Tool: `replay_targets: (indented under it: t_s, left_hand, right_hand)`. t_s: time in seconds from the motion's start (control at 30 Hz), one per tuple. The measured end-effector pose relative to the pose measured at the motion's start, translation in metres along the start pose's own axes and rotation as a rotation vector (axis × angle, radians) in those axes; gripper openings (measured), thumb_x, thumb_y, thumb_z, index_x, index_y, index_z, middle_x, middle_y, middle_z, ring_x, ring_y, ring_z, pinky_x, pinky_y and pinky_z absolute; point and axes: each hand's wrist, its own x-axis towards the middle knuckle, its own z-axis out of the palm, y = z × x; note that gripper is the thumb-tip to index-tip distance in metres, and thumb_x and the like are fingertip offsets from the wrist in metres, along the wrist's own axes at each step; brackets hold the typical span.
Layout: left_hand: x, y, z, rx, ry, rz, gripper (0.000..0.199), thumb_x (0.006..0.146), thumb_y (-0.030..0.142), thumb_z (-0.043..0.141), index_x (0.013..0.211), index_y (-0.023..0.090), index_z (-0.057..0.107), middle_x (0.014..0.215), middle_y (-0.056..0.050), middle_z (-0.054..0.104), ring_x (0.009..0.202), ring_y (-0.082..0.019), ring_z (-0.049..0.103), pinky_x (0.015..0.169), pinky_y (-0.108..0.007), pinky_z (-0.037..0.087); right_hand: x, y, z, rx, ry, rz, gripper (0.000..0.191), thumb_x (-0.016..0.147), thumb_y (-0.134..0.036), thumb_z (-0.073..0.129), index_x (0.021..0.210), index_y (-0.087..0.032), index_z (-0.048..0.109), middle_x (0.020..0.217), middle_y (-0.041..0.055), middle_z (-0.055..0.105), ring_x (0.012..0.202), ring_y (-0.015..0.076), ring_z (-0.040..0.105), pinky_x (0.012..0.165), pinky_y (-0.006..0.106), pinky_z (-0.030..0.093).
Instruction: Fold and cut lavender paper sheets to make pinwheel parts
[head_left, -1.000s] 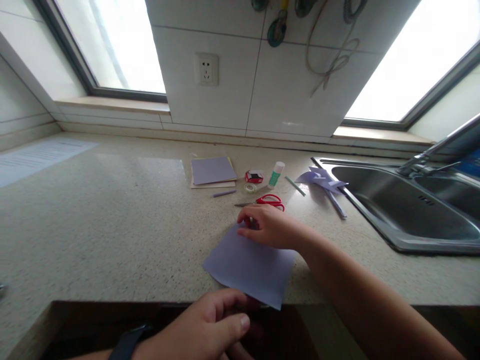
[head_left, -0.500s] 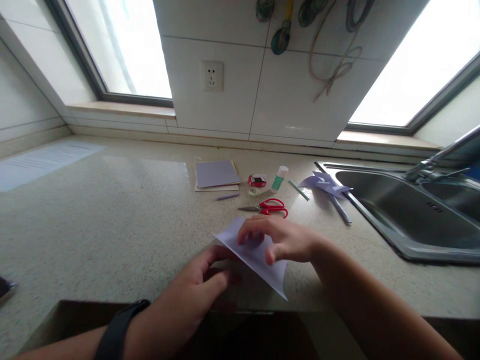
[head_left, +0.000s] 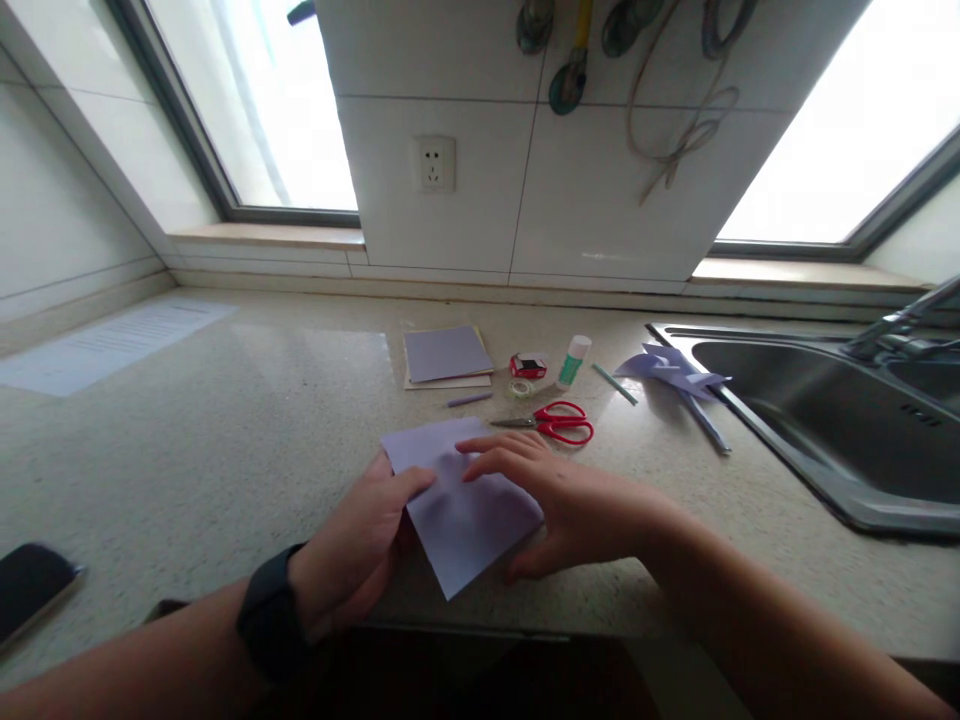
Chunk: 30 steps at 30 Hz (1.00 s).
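A square sheet of lilac paper (head_left: 465, 535) is held just above the counter near its front edge. My left hand (head_left: 364, 535), with a dark watch on the wrist, grips its left side, thumb on top and fingers hidden underneath. Over the right part of the sheet, my right hand (head_left: 574, 500) has its fingers stretched out and its thumb apart near the lower right edge. Whether those fingertips touch the paper I cannot tell. Red-handled scissors (head_left: 538, 421) lie just beyond the sheet, blades pointing left.
Behind are a stack of lilac paper (head_left: 448, 353), a purple stick (head_left: 469, 399), a red box (head_left: 528, 366), a tape roll (head_left: 520, 388), a glue stick (head_left: 574, 362) and a green strip (head_left: 615, 384). Folded lilac paper (head_left: 671, 370) lies beside the sink (head_left: 780, 470). A phone-like object (head_left: 34, 590) sits left.
The lilac sheet has turned and now faces upward more flatly. My left hand has moved from beneath its edge to a grip with the thumb on top. The camera view has shifted slightly.
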Motion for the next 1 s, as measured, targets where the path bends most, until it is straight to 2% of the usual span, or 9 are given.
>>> replay_targets:
  t_s: [0.2,0.3,0.37,0.47,0.63,0.73,0.83,0.93,1.0]
  left_hand:
    - [0.002,-0.007,0.0,-0.138,-0.034,0.016,0.058,0.091,0.019,0.063,0.145,0.021,0.041,0.122,-0.009,0.069,0.098,-0.022,0.069,0.084,-0.032,0.054]
    - [0.006,0.001,-0.003,-0.22,-0.044,0.031,0.053,0.091,0.019,0.061,0.141,0.016,0.047,0.118,-0.011,0.071,0.092,-0.022,0.07,0.082,-0.032,0.056]
    - [0.01,0.007,-0.008,-0.305,-0.073,-0.002,0.044,0.094,0.024,0.053,0.136,0.01,0.053,0.112,-0.014,0.072,0.092,-0.025,0.071,0.082,-0.035,0.058]
    - [0.015,0.016,-0.015,-0.409,-0.1,-0.085,0.048,0.099,0.036,0.04,0.129,0.003,0.056,0.103,-0.019,0.073,0.091,-0.028,0.072,0.08,-0.038,0.059]
    - [0.017,0.024,-0.02,-0.432,-0.07,-0.12,0.052,0.102,0.042,0.037,0.127,0.001,0.054,0.092,-0.019,0.074,0.083,-0.027,0.073,0.078,-0.04,0.06]
    - [0.02,0.025,-0.022,-0.401,-0.193,-0.162,0.055,0.1,0.046,0.039,0.123,0.001,0.059,0.097,-0.02,0.074,0.086,-0.026,0.072,0.078,-0.035,0.058]
    - [0.028,0.028,-0.029,-0.284,-0.319,-0.177,0.05,0.096,0.048,0.048,0.117,0.005,0.064,0.092,-0.015,0.073,0.077,-0.022,0.07,0.073,-0.031,0.056]
    - [0.039,0.034,-0.035,-0.075,-0.404,-0.152,0.037,0.093,0.035,0.058,0.119,0.01,0.064,0.094,-0.011,0.072,0.072,-0.018,0.068,0.067,-0.027,0.053]
    - [0.045,0.036,-0.036,0.038,-0.444,-0.124,0.042,0.087,0.023,0.066,0.127,0.013,0.06,0.102,-0.012,0.072,0.072,-0.017,0.067,0.063,-0.025,0.051]
  right_hand:
    - [0.005,-0.001,0.003,-0.103,0.198,-0.037,0.023,0.081,-0.018,0.071,0.102,-0.025,0.065,0.127,0.0013,0.066,0.119,0.0203,0.057,0.106,0.039,0.033]
    - [0.005,0.004,0.0,-0.143,0.341,-0.101,0.018,0.087,-0.018,0.066,0.104,-0.025,0.066,0.123,0.0025,0.068,0.114,0.0198,0.06,0.102,0.04,0.036]
    - [0.004,0.009,-0.001,-0.166,0.412,-0.207,0.014,0.092,-0.021,0.063,0.105,-0.025,0.067,0.12,0.0033,0.07,0.113,0.0204,0.061,0.1,0.041,0.038]
    - [0.002,0.014,-0.001,-0.168,0.495,-0.366,0.015,0.095,-0.023,0.062,0.107,-0.026,0.069,0.116,0.0037,0.072,0.11,0.0215,0.064,0.097,0.043,0.041]
    - [-0.006,0.012,-0.002,-0.14,0.813,-0.311,0.018,0.092,-0.025,0.066,0.107,-0.032,0.074,0.115,0.0042,0.068,0.102,0.0225,0.061,0.091,0.044,0.045]
    - [-0.006,0.012,-0.004,-0.131,0.634,-0.332,0.014,0.094,-0.035,0.064,0.102,-0.034,0.075,0.113,0.0021,0.069,0.103,0.0223,0.058,0.093,0.045,0.043]
    - [-0.003,0.014,-0.006,-0.125,0.448,-0.33,0.014,0.093,-0.039,0.066,0.102,-0.035,0.075,0.118,0.0003,0.069,0.11,0.0225,0.055,0.096,0.045,0.04]
    - [-0.002,0.018,-0.008,-0.073,0.429,-0.264,0.012,0.092,-0.036,0.068,0.101,-0.033,0.075,0.117,0.0004,0.07,0.111,0.0214,0.057,0.099,0.045,0.039]
    - [-0.001,0.019,-0.011,-0.028,0.461,-0.197,0.009,0.093,-0.032,0.067,0.098,-0.029,0.074,0.112,0.0013,0.071,0.106,0.0198,0.06,0.098,0.045,0.041]
